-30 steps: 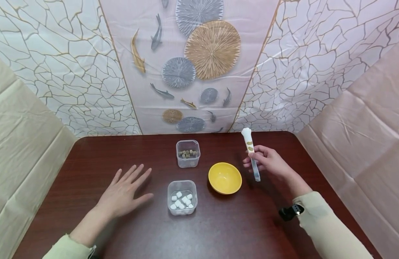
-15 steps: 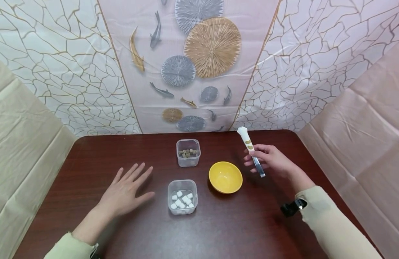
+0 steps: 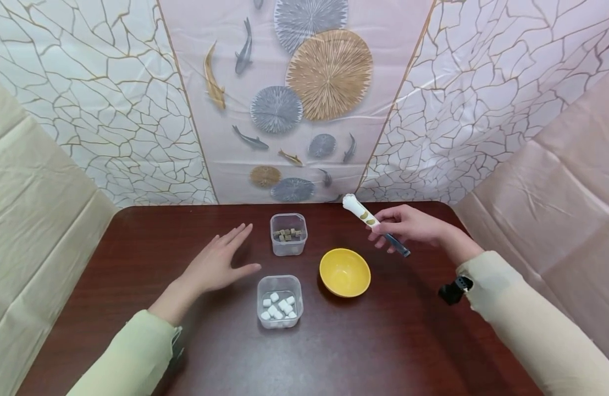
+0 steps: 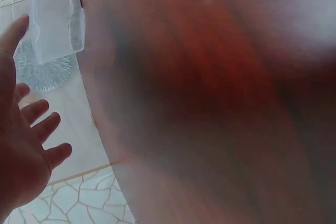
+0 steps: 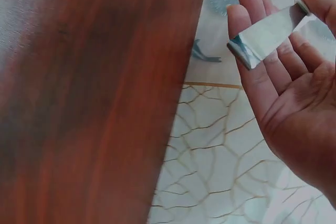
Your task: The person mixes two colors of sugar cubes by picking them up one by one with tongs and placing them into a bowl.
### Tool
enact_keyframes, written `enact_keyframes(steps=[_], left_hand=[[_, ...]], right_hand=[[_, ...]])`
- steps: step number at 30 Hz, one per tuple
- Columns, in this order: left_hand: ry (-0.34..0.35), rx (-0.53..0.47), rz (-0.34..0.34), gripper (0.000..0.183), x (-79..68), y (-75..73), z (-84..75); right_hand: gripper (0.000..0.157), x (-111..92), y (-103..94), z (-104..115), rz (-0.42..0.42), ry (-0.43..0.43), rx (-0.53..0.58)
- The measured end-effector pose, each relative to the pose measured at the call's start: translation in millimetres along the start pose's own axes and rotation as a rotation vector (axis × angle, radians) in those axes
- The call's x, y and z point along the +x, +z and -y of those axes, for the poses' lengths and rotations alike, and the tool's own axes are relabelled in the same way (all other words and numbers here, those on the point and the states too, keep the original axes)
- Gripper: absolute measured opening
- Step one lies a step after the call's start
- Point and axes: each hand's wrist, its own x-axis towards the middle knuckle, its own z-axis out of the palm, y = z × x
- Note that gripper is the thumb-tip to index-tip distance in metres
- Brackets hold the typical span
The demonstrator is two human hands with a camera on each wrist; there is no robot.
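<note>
My right hand (image 3: 408,224) pinches small tongs (image 3: 360,211) between thumb and fingers, above the table and to the right of the yellow bowl (image 3: 345,273). The tongs have a white paw-shaped tip with gold marks, pointing up and left. Their metal end (image 5: 270,32) shows in the right wrist view. With fingers straight and spread, my left hand (image 3: 212,265) hovers left of two clear plastic tubs. The nearer tub (image 3: 280,324) holds several white cubes (image 3: 284,306). In the farther tub (image 3: 288,250) lie several small brown cubes (image 3: 287,235). The inside of the bowl shows nothing in it.
The dark red-brown table (image 3: 324,357) has a patterned cloth (image 3: 304,148) behind it. Beige cloth panels (image 3: 557,203) flank it on both sides. A black watch-like band (image 3: 455,290) hangs by the right sleeve.
My left hand has moved right and forward, nearer the tubs. My right hand has lifted slightly, and the tongs have swung so that their white tip leans further left.
</note>
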Motion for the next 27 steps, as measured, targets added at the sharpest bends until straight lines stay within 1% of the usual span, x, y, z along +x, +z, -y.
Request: enact_keyframes(steps=[6,10,14,21,24,27], left_hand=[[-0.001,-0.118,0.027,0.107,29.4,0.5,-1.3],[-0.018,-0.199,0.041,0.112,45.2,3.1,-3.2],[-0.009,-0.27,0.029,0.116,58.7,8.0,-4.2],[0.0,-0.376,0.023,0.118,74.9,19.3,-2.7],[0.016,-0.395,0.022,0.116,79.7,24.5,-1.6],[0.018,-0.407,0.022,0.115,82.8,28.4,-0.5]], right_hand=[[0.03,8,-4.2,26,0.043,0.014,-0.072],[0.031,16,-4.9,39,0.068,-0.009,-0.129],[0.029,23,-4.3,51,0.088,-0.035,-0.189],[0.022,37,0.5,65,0.112,-0.07,-0.276],[0.023,43,4.0,69,0.113,-0.07,-0.306],[0.023,49,6.8,71,0.118,-0.065,-0.335]])
